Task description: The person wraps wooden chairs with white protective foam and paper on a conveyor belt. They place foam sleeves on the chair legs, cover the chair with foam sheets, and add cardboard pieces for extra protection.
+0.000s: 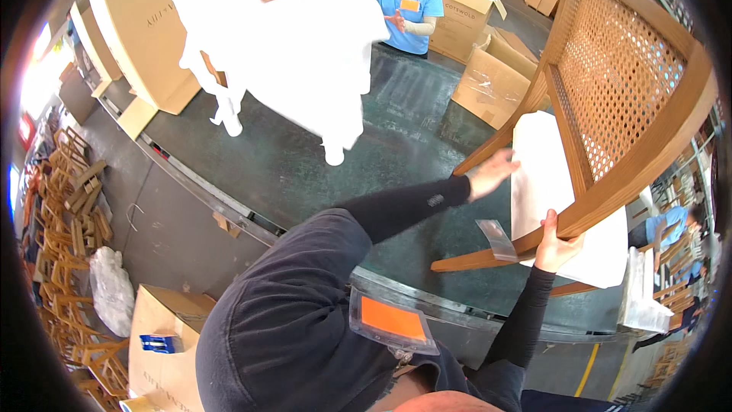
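A wooden chair [640, 149] with a woven cane back and a white seat [534, 175] stands on the dark green table at my right. My right hand [560, 244] grips the lower part of its wooden frame, thumb up. My left hand [492, 174] is beside the white seat and a wooden leg, fingers stretched out and slightly blurred; it holds nothing that I can see. From the chair's near leg hangs a clear plastic piece [496, 239]. Across the table a chair wrapped in white [305, 53] stands with its legs covered too.
A person [404, 0] in a blue shirt and mask has a hand by the wrapped chair. Cardboard boxes [496, 80] stand at the far side, and a tall carton [145, 30] at the left. Chair frames [65, 259] and a plastic bundle [110, 290] lie on the left floor.
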`<state>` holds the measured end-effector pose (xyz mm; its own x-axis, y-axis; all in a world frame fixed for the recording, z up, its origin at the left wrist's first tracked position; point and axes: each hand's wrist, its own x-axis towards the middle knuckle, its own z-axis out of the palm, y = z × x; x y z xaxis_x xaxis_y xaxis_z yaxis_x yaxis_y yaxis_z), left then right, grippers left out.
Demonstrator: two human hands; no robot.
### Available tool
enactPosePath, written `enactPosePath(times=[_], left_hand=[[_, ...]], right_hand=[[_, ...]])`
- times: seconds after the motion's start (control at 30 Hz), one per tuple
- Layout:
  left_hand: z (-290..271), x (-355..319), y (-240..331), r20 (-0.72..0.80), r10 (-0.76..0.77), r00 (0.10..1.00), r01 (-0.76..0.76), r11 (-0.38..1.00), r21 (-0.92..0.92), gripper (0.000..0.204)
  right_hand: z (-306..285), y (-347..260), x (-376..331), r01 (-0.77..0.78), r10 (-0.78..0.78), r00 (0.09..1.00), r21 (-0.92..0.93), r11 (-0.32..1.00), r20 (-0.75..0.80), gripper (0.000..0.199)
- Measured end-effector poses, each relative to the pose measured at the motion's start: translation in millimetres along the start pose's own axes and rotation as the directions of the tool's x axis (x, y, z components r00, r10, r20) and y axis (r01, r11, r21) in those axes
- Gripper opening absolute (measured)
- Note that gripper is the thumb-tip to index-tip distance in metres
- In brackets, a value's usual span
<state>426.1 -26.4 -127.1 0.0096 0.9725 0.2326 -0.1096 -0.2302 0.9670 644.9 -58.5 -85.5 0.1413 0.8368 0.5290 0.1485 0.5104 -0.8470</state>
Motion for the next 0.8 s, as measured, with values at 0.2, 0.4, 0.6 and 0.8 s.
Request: enactPosePath(times=[0.2,0.4,0.6,0.8], left_hand=[[88,-4,-51,0.108,-0.031,0.994,0.021,0.995,0.095,0.076],[29,-38,-55,-0.107,0.042,0.993,-0.029,0.992,0.126,0.07],[-116,-257,-83,-0.108,-0.375,0.921,0.388,0.858,0.336,0.065],[-236,-594,-98,-0.66,-0.419,0.624,0.781,0.298,0.548,0.025]], right_hand=[[16,42,19,0.178,-0.202,0.973,-0.19,0.965,-0.115,0.057],[128,33,84,0.258,-0.276,0.96,-0.252,0.933,-0.038,0.045],[128,62,105,0.303,-0.349,0.933,-0.325,0.896,-0.091,0.053],[130,22,72,0.196,-0.249,0.966,-0.423,0.885,-0.073,0.076]])
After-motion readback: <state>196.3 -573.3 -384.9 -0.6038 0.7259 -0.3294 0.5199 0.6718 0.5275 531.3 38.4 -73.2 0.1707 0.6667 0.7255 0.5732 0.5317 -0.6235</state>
